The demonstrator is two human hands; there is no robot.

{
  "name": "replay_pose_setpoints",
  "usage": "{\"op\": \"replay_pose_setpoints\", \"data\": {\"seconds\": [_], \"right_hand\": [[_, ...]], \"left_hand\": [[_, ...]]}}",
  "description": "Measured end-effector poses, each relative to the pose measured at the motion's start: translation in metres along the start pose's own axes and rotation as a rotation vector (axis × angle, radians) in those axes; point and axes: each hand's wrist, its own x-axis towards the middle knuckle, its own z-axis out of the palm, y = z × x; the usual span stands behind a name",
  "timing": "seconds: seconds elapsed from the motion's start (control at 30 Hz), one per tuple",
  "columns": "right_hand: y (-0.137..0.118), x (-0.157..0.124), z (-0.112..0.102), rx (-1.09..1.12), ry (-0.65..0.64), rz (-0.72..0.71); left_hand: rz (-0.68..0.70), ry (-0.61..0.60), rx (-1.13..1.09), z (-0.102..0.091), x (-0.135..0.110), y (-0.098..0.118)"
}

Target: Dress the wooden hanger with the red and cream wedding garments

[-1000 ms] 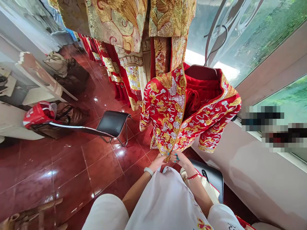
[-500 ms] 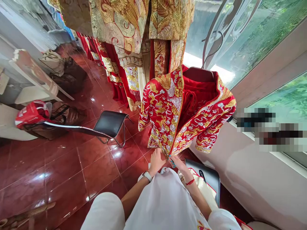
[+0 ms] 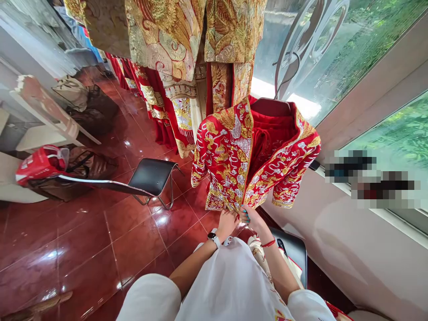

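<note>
A red jacket (image 3: 230, 156) with gold and silver embroidery hangs on a dark hanger (image 3: 272, 106), its collar gaping over red cloth (image 3: 262, 142) inside. At the bottom of its front opening, where the two edges meet, both my hands grip the hem. My left hand (image 3: 228, 223), with a watch on the wrist, is closed on the left front edge. Just beside it, my right hand (image 3: 250, 217) pinches the right front edge; a red cord circles that wrist. The fastening between my fingers is too small to make out.
Gold embroidered garments (image 3: 163, 40) hang behind the jacket. A black chair (image 3: 152, 176) stands to the left, near a red bag (image 3: 42, 165). Another black seat (image 3: 297, 249) bearing pale cloth is at the right, by the wall (image 3: 351, 249) and window.
My hands have shifted slightly right along with the jacket's lower front edges, still holding them. My left wrist has turned, so the watch face now shows. The view has moved a little.
</note>
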Motion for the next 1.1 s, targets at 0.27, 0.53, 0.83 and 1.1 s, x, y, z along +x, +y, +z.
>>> {"op": "replay_pose_setpoints", "data": {"seconds": [0.27,0.53,0.83,1.1], "right_hand": [[-0.008,-0.009,0.016,0.062,0.012,-0.079],[-0.031,-0.006,0.017,0.089,0.012,-0.078],[-0.156,-0.01,0.013,0.149,0.007,-0.27],[-0.271,-0.037,0.043,0.242,0.136,-0.581]], "left_hand": [[-0.053,0.046,-0.019,-0.016,0.005,0.009],[-0.082,0.066,-0.009,-0.012,0.037,0.016],[-0.141,0.093,0.101,-0.003,0.049,0.014],[-0.21,0.093,0.215,-0.016,0.066,0.019]]}}
